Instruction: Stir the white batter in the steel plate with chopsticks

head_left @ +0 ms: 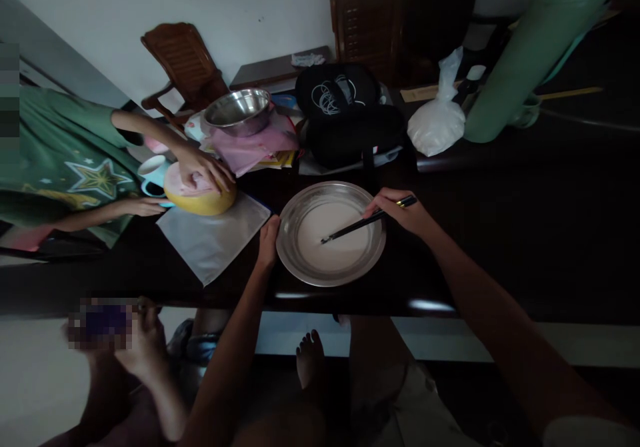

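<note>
A wide metal bowl [320,276] stands near the table's front edge, with a whitish liquid or batter [333,227] inside. My left hand [269,240] grips the bowl's left side at the rim. In my right hand [400,210], held over the bowl's right rim, is a pair of black chopsticks [354,226]. The chopsticks slant down to the left, and their tips dip into the whitish contents near the middle. My right fingers are closed around their upper part.
At left, another person's hand [200,170] rests on a pink-topped yellow object [200,200] on a pale cloth [215,240]. Behind are a steel basin [237,124], black cases [353,130], a tied bag of white powder [437,127] and a tall green bottle [535,54].
</note>
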### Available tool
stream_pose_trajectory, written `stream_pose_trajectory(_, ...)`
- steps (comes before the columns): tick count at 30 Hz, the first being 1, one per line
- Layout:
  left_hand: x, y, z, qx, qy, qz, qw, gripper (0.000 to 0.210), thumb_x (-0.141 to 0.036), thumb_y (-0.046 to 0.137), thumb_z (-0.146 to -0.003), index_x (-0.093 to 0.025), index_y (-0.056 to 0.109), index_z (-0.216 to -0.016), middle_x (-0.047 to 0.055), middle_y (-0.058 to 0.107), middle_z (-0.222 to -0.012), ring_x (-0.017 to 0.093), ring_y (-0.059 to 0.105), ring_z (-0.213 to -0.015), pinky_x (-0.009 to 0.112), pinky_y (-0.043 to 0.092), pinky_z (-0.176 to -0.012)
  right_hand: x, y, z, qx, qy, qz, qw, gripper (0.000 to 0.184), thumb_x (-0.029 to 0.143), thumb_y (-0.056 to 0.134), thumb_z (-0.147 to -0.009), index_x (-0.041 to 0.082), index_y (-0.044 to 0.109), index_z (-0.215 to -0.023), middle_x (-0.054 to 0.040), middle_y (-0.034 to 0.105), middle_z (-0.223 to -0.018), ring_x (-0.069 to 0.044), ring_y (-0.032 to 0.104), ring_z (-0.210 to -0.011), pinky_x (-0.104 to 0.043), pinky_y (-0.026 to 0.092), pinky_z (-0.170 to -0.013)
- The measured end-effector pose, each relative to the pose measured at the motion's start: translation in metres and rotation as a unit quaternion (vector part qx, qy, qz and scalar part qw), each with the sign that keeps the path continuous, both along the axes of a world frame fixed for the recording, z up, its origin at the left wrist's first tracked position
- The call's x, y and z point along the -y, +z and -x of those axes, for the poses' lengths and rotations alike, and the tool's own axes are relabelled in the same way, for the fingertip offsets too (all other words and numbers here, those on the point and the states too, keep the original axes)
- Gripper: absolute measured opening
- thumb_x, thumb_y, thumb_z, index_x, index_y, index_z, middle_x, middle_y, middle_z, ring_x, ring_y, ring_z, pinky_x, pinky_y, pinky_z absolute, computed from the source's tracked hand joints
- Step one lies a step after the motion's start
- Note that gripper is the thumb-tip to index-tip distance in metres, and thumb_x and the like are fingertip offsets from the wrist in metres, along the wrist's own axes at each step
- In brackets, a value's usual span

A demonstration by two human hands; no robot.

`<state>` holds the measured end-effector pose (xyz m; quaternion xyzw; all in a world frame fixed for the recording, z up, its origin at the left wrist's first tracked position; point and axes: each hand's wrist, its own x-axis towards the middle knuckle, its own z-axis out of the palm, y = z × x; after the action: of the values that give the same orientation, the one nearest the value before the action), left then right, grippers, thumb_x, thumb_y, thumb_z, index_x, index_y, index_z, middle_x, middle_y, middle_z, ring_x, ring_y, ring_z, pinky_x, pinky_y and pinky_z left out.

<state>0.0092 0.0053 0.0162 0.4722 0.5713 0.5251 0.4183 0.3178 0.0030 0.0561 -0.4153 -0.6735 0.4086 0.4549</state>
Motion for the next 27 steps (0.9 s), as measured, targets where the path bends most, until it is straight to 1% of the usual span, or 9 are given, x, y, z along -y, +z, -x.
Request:
stream_pose_trajectory(3,0.0005,0.0029,-0.0022,-0.002,0.000,0.007,1.000,0.047,-0.041,0.058,-0.089,-0.018,0.041,-0.053,-0.003,0.036,-0.056,0.011,0.032,-0.054,0.024,0.032,-0.052,-0.0023,-0.0014,-0.0033,-0.038,-0.048,0.010,0.998,0.038,0.053,0.057,-0.087,0.022,0.071,-0.071,-0.0032,0.075,-0.070,-0.018,0.070,-0.072,-0.031,0.053,-0.072)
stream_pose_trajectory(6,0.0006,0.0035,-0.0032,-0.005,0.005,0.001,1.000,0.047,-0.041,0.059,-0.089,-0.018,0.040,-0.052,-0.003,0.034,-0.056,0.012,0.031,-0.054,0.024,0.031,-0.051,-0.0029,-0.0043,-0.0043,-0.078,-0.044,0.034,0.995,0.043,0.059,0.057,-0.085,0.021,0.069,-0.068,-0.0028,0.072,-0.061,-0.018,0.068,-0.061,-0.031,0.053,-0.064)
stream_pose_trajectory(10,0.0000,0.0003,-0.0009,0.000,0.006,0.002,1.000,0.046,-0.046,0.060,-0.087,-0.018,0.042,-0.055,-0.003,0.037,-0.057,0.012,0.033,-0.055,0.024,0.032,-0.052,-0.0006,-0.0035,-0.0005,-0.034,0.001,0.021,0.999,0.041,0.054,0.055,-0.088,0.021,0.072,-0.071,-0.0036,0.074,-0.068,-0.018,0.070,-0.071,-0.031,0.054,-0.072)
stream_pose_trajectory(13,-0.0007,-0.0028,0.0013,-0.009,0.000,-0.008,1.000,0.046,-0.049,0.060,-0.086,-0.018,0.043,-0.056,-0.003,0.038,-0.057,0.011,0.034,-0.056,0.024,0.033,-0.053,-0.0012,-0.0020,-0.0012,-0.024,-0.025,0.004,0.999,0.036,0.050,0.056,-0.089,0.022,0.072,-0.073,-0.0039,0.075,-0.074,-0.019,0.070,-0.077,-0.032,0.053,-0.076)
stream_pose_trajectory(16,-0.0012,-0.0043,0.0019,-0.015,-0.008,-0.015,1.000,0.047,-0.051,0.060,-0.084,-0.018,0.041,-0.056,-0.003,0.036,-0.057,0.011,0.033,-0.056,0.023,0.032,-0.053,-0.0029,-0.0035,-0.0039,-0.068,-0.052,0.023,0.996,0.039,0.054,0.057,-0.087,0.021,0.070,-0.070,-0.0032,0.073,-0.065,-0.018,0.070,-0.066,-0.031,0.054,-0.067)
stream_pose_trajectory(18,-0.0014,-0.0043,0.0016,-0.014,-0.008,-0.016,1.000,0.047,-0.050,0.060,-0.084,-0.018,0.041,-0.056,-0.003,0.036,-0.057,0.011,0.033,-0.056,0.023,0.032,-0.053,-0.0029,-0.0049,-0.0037,-0.079,-0.038,0.034,0.996,0.042,0.057,0.057,-0.086,0.020,0.069,-0.068,-0.0029,0.072,-0.061,-0.018,0.069,-0.061,-0.031,0.053,-0.063)
stream_pose_trajectory(22,-0.0013,-0.0032,0.0009,-0.012,0.000,-0.007,1.000,0.044,-0.045,0.058,-0.086,-0.018,0.042,-0.056,-0.003,0.037,-0.057,0.011,0.033,-0.056,0.022,0.032,-0.053,-0.0014,-0.0052,-0.0010,-0.034,0.014,0.018,0.999,0.041,0.055,0.056,-0.088,0.021,0.072,-0.073,-0.0035,0.075,-0.071,-0.018,0.071,-0.073,-0.031,0.054,-0.074)
stream_pose_trajectory(24,-0.0010,-0.0022,0.0003,-0.011,-0.004,0.001,1.000,0.042,-0.042,0.056,-0.088,-0.018,0.042,-0.057,-0.003,0.038,-0.057,0.011,0.033,-0.056,0.022,0.032,-0.053,-0.0019,-0.0051,-0.0021,-0.028,-0.001,0.006,1.000,0.038,0.053,0.056,-0.088,0.021,0.073,-0.074,-0.0034,0.076,-0.074,-0.018,0.071,-0.076,-0.030,0.053,-0.075)
stream_pose_trajectory(27,-0.0003,-0.0007,-0.0007,-0.012,-0.002,0.005,1.000,0.040,-0.038,0.054,-0.089,-0.018,0.042,-0.057,-0.003,0.037,-0.057,0.011,0.033,-0.055,0.022,0.032,-0.053,-0.0035,-0.0060,-0.0054,-0.062,-0.042,0.020,0.997,0.038,0.053,0.057,-0.087,0.021,0.071,-0.072,-0.0029,0.074,-0.068,-0.018,0.070,-0.067,-0.030,0.053,-0.067)
